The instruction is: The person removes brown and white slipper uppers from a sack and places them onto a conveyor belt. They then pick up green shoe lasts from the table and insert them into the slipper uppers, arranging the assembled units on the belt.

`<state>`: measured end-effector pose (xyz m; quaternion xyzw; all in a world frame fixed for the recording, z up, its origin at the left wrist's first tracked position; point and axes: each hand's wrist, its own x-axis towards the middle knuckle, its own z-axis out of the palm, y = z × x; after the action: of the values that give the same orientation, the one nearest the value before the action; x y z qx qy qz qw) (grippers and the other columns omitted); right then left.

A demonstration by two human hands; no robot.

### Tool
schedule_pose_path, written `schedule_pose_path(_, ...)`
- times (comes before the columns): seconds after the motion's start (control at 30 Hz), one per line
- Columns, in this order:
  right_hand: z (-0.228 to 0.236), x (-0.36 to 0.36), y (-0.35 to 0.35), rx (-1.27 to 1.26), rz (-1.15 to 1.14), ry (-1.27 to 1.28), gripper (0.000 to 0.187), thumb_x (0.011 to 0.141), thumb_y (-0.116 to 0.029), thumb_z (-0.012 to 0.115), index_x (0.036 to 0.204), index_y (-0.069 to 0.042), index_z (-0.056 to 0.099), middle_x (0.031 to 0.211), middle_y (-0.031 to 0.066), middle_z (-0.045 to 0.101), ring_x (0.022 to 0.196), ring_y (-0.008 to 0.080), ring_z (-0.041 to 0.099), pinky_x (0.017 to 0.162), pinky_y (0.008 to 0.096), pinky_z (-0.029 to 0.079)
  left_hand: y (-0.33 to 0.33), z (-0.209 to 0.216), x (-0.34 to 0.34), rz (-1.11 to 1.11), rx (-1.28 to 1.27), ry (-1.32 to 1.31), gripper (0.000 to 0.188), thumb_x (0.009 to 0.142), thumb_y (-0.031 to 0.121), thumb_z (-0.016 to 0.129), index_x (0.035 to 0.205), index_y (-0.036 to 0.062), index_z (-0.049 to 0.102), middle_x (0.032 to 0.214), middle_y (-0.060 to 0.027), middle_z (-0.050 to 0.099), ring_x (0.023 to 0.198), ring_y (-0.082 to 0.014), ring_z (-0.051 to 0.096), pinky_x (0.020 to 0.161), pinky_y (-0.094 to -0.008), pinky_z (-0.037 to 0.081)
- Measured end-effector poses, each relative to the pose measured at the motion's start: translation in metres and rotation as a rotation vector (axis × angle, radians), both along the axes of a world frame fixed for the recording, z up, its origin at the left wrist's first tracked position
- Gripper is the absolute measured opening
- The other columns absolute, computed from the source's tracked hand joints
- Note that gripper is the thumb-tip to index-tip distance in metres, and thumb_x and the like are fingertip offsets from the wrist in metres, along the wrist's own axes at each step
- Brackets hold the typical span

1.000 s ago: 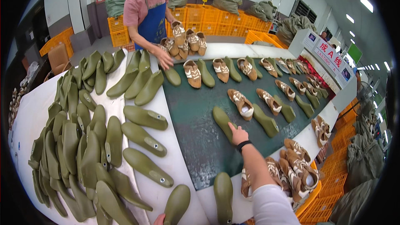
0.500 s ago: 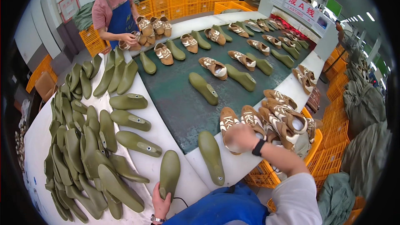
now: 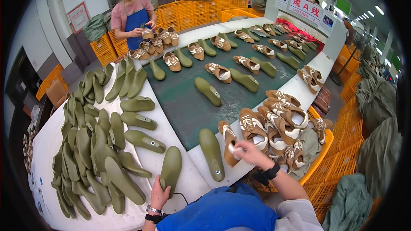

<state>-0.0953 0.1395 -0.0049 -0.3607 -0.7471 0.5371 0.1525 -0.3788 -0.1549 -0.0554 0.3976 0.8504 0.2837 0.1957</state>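
Note:
At the near edge of the white table, my left hand (image 3: 159,195) is closed round the heel end of an olive-green shoe last (image 3: 172,167), its toe pointing away from me. My right hand (image 3: 253,154) pinches the heel of a brown sneaker (image 3: 228,139) with white stripes and laces, which is tilted on its side. Just left of that sneaker lies a second shoe last (image 3: 210,149), untouched. More brown sneakers (image 3: 251,128) are heaped at my right, beside and over an orange crate.
A large pile of lasts (image 3: 90,154) covers the left table. Sneakers and lasts stand in pairs on the dark green belt (image 3: 180,102) ahead. Across it, a co-worker (image 3: 130,17) in a blue apron handles shoes. Orange crates (image 3: 327,145) and green sacks line the right.
My right hand has drawn one sneaker away from the others and tipped it beside the last. My left hand keeps its hold. The co-worker has straightened up, lifting a shoe.

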Motion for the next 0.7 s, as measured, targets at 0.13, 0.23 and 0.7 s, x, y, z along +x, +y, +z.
schedule_pose_path(0.13, 0.060, -0.013, 0.037, -0.863, -0.025, 0.763, 0.022, 0.093, -0.015, 0.052, 0.113, -0.006, 0.052, 0.111, 0.0056, 0.057, 0.102, 0.0158, 0.055, 0.089, 0.0324, 0.044, 0.001, -0.005, 0.005, 0.057, 0.072, 0.015, 0.062, 0.075, 0.014, 0.066, 0.128, -0.0011, 0.039, 0.110, -0.0261, 0.057, 0.099, -0.0418, 0.055, 0.085, -0.0440, 0.046)
schedule_pose_path(0.23, 0.093, -0.040, 0.051, -0.975, 0.031, 0.812, 0.020, 0.095, -0.020, 0.049, 0.112, -0.009, 0.051, 0.111, 0.0035, 0.057, 0.103, 0.0170, 0.054, 0.090, 0.0357, 0.043, 0.000, -0.009, 0.008, 0.089, 0.151, 0.039, 0.059, 0.073, 0.014, 0.067, 0.125, -0.0007, 0.042, 0.108, -0.0248, 0.058, 0.097, -0.0412, 0.056, 0.084, -0.0439, 0.046)
schedule_pose_path(0.7, -0.040, -0.291, 0.217, 0.808, 0.193, -0.219, 0.015, 0.074, -0.010, 0.065, 0.089, -0.008, 0.063, 0.093, 0.0223, 0.059, 0.090, 0.0405, 0.057, 0.080, 0.0440, 0.047, 0.001, -0.002, 0.006, 0.152, 0.256, -0.061, 0.050, 0.079, 0.014, 0.065, 0.124, 0.0013, 0.048, 0.110, -0.0248, 0.056, 0.102, -0.0415, 0.053, 0.087, -0.0434, 0.043)
